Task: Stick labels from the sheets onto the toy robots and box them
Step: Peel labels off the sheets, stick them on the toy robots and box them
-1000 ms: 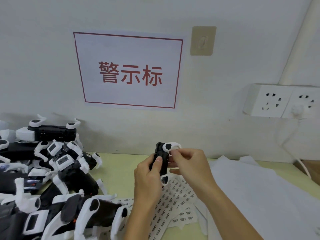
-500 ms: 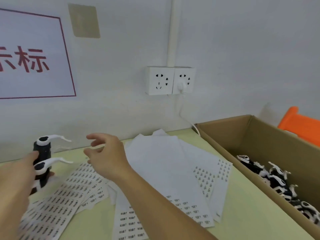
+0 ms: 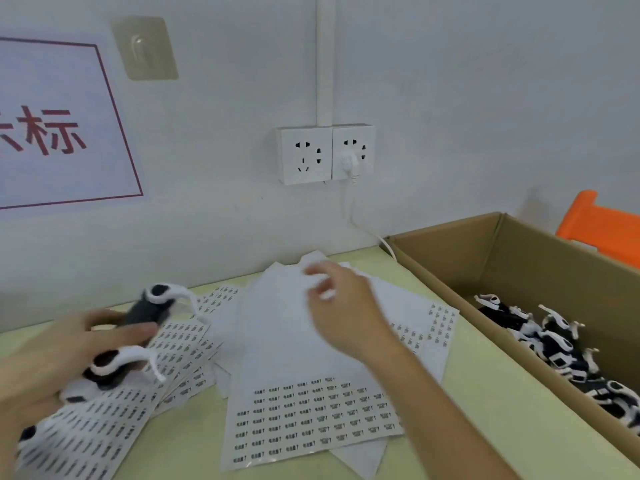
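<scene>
While the left hand (image 3: 59, 355) grips a black-and-white toy robot (image 3: 131, 341) above the label sheets (image 3: 311, 410) at the counter's (image 3: 467, 427) left side, its fingers (image 3: 117, 336) curled round the dark body, the right hand (image 3: 341, 306) reaches over the middle sheets with fingers loosely bent; motion blur hides whether it pinches a label. More toy robots (image 3: 561, 351) lie piled in the cardboard box (image 3: 450, 244) at the right edge. Two wall sockets (image 3: 325, 154) sit above.
</scene>
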### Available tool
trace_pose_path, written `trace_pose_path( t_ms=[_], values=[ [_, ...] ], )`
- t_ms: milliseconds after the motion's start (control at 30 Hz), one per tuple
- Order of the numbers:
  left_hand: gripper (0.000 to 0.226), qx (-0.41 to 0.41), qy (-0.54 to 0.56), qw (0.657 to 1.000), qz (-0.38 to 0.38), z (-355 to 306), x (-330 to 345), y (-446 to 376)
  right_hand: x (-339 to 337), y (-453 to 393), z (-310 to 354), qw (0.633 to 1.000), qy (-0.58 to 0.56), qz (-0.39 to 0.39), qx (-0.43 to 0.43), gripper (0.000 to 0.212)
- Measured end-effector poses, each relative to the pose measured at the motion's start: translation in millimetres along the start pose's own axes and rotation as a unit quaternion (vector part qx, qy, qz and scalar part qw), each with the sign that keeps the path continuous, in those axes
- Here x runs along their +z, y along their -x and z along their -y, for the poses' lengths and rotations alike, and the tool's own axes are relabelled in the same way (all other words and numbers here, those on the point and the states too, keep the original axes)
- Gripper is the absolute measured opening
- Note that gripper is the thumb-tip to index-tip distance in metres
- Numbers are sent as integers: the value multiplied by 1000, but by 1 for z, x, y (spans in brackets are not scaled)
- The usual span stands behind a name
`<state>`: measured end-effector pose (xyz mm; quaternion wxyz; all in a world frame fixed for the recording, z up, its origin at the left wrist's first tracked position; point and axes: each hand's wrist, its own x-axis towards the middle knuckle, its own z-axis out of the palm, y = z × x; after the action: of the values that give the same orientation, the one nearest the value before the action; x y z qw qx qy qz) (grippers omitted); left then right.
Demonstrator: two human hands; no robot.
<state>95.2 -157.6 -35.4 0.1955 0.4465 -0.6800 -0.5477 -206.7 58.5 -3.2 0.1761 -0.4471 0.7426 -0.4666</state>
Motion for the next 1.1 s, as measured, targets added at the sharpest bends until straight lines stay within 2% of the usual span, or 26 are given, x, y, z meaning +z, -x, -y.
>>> trace_pose_path(
  t_ms=[67, 133, 200, 267, 333, 400, 467, 500, 567, 633, 700, 767, 867, 1000, 1100],
  values=[
    [57, -18, -86, 994, 61, -20, 25, 21, -29, 14, -27, 990, 122, -3, 73, 28],
    [63, -14, -176, 978, 114, -41, 44, 37, -62, 33, -54, 963, 225, 15, 148, 36],
    [57, -22, -248, 958, 145, -55, 56, 46, -72, 48, -69, 952, 251, 35, 170, 42],
    [38, -24, -325, 935, 140, -63, 65, 50, -65, 58, -69, 953, 246, 58, 170, 46],
    [14, -41, -391, 913, 109, -67, 75, 54, -63, 63, -74, 954, 240, 68, 165, 50],
    [39, -54, -438, 897, 29, -74, 85, 58, -58, 69, -71, 959, 230, 69, 154, 54],
    [56, 1, -488, 870, -75, -87, 104, 66, -53, 71, -73, 961, 232, 61, 138, 50],
    [53, 61, -480, 867, -115, -93, 117, 70, -51, 72, -72, 962, 229, 61, 137, 47],
    [41, 199, -381, 891, -149, -99, 156, 78, -49, 73, -73, 965, 219, 58, 133, 41],
    [37, 266, -303, 911, -90, -96, 204, 85, -48, 72, -74, 968, 200, 55, 141, 38],
    [54, 244, -315, 917, 26, -77, 249, 85, -47, 71, -74, 973, 175, 45, 143, 31],
    [76, 219, -365, 902, 74, -53, 281, 80, -45, 71, -73, 976, 158, 29, 149, 21],
    [85, 223, -402, 887, 47, -33, 296, 71, -46, 66, -78, 979, 135, 11, 155, 18],
    [83, 251, -326, 911, 4, -26, 292, 67, -48, 62, -77, 986, -22, 9, 165, 15],
    [83, 273, -245, 930, -18, -27, 291, 66, -45, 65, -74, 983, -80, 64, 150, 15]
  ],
)
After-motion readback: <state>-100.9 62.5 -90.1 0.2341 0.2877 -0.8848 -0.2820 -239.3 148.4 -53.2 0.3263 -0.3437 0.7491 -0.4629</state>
